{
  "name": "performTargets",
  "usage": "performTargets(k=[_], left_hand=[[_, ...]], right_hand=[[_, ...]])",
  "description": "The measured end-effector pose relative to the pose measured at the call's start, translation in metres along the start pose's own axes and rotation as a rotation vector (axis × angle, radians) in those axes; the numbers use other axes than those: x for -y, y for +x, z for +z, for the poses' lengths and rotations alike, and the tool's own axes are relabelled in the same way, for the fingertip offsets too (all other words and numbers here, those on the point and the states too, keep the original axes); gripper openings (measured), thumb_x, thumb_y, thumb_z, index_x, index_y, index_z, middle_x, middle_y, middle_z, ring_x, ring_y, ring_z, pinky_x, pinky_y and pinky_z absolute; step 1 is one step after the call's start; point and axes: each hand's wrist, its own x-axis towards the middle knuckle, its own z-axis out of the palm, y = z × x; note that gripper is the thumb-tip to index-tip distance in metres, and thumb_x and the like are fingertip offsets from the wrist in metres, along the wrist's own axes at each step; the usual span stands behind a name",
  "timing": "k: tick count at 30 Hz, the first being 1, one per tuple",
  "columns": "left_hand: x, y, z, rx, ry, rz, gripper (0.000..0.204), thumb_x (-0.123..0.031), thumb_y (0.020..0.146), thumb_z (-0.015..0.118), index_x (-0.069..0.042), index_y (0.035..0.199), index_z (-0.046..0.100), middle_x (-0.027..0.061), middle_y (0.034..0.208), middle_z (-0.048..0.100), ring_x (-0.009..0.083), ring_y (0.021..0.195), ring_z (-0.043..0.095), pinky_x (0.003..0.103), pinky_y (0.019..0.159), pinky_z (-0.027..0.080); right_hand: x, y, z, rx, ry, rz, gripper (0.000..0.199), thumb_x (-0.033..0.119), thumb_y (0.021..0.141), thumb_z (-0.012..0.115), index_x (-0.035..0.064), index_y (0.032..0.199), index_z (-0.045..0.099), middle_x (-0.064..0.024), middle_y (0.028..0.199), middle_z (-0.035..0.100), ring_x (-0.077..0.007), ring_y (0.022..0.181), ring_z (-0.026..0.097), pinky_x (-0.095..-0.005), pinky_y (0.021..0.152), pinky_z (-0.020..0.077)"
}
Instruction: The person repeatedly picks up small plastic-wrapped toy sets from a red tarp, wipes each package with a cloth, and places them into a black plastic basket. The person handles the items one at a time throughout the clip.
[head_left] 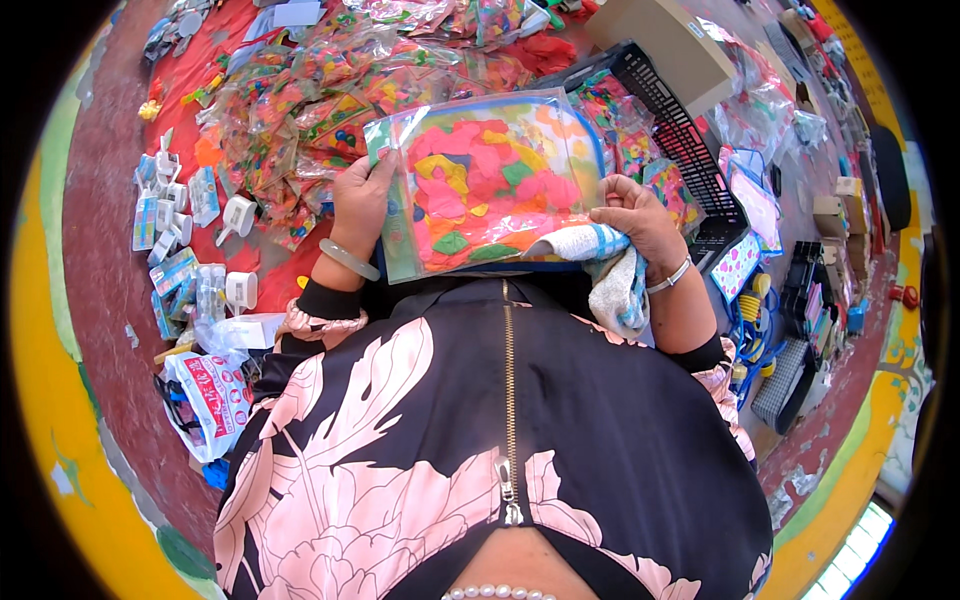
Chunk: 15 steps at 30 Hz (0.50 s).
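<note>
A clear plastic bag of flat, uninflated balloons [485, 185] is spread in front of my chest, its pink, yellow, orange and green contents showing through. My left hand [362, 208] is closed on its left edge, thumb on top. At the right edge, my right hand [645, 222] is closed, with a white and blue checked cloth [617, 292] bunched in it. The cloth hangs below my fingers, and one end lies over the bag's lower right corner. Whether the right fingertips also pinch the bag is hard to see.
Beyond my hands, a heap of similar filled bags [275, 125] lies on red sheeting. To the right stands a black plastic crate [715, 205] with more bags, beside a cardboard box [668, 45]. White plastic pieces [238, 217] and a shopping bag [212, 400] lie on the left.
</note>
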Motion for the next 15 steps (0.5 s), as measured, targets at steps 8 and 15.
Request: performTargets(k=[8, 15], left_hand=[[-0.006, -0.005, 0.011, -0.021, 0.075, 0.110, 0.022, -0.018, 0.090, 0.059, 0.002, 0.089, 0.066, -0.0058, 0.071, 0.057, 0.0006, 0.064, 0.044, 0.019, 0.055, 0.037], [-0.002, -0.002, 0.011, -0.012, 0.083, 0.127, 0.022, -0.019, 0.090, 0.059, 0.002, 0.087, 0.065, -0.0080, 0.067, 0.052, -0.0004, 0.061, 0.039, 0.018, 0.052, 0.033]], right_hand=[[-0.002, -0.002, -0.013, -0.117, -0.798, -0.185, 0.012, 0.009, 0.075, 0.068, -0.0009, 0.072, 0.061, -0.0006, 0.064, 0.056, -0.0084, 0.060, 0.050, -0.0236, 0.056, 0.0398], [0.092, -0.031, -0.013, -0.477, -0.308, -0.526, 0.020, 0.018, 0.091, 0.056, 0.0038, 0.079, 0.065, 0.0017, 0.074, 0.061, -0.0065, 0.071, 0.054, -0.0231, 0.063, 0.0442]])
